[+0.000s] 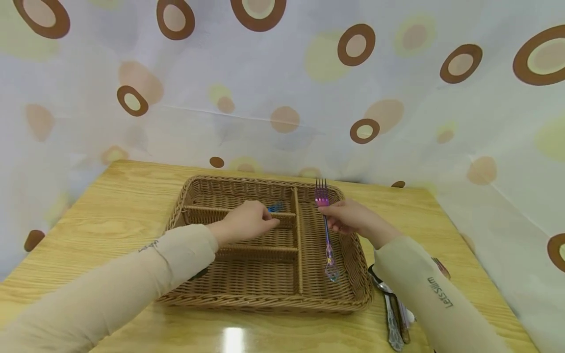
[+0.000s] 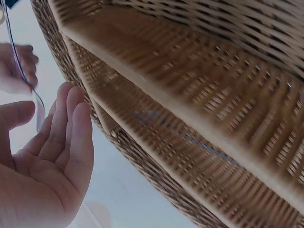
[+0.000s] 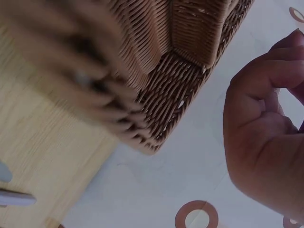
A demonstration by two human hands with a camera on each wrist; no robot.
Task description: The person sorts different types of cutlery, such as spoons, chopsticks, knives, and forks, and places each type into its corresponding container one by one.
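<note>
A wicker basket (image 1: 260, 302) with several compartments stands on the table. My right hand (image 1: 350, 217) pinches a shiny purple-blue fork (image 1: 329, 255) near its neck, above the long right compartment. The fork's tines point to the back and its ornate handle toward me. My left hand (image 1: 248, 221) hovers over the left compartments, with relaxed fingers and nothing held; the left wrist view shows its palm (image 2: 47, 175). Beneath it, in the rear compartment, lies a blue piece of cutlery (image 1: 275, 208), partly hidden by the hand. The fork is out of the right wrist view.
Several spoons and other cutlery (image 1: 393, 318) lie on the wooden table (image 1: 128, 196) right of the basket, partly under my right sleeve. A dark object (image 1: 198, 274) shows beside my left sleeve. A patterned cloth (image 1: 282, 88) hangs behind the table.
</note>
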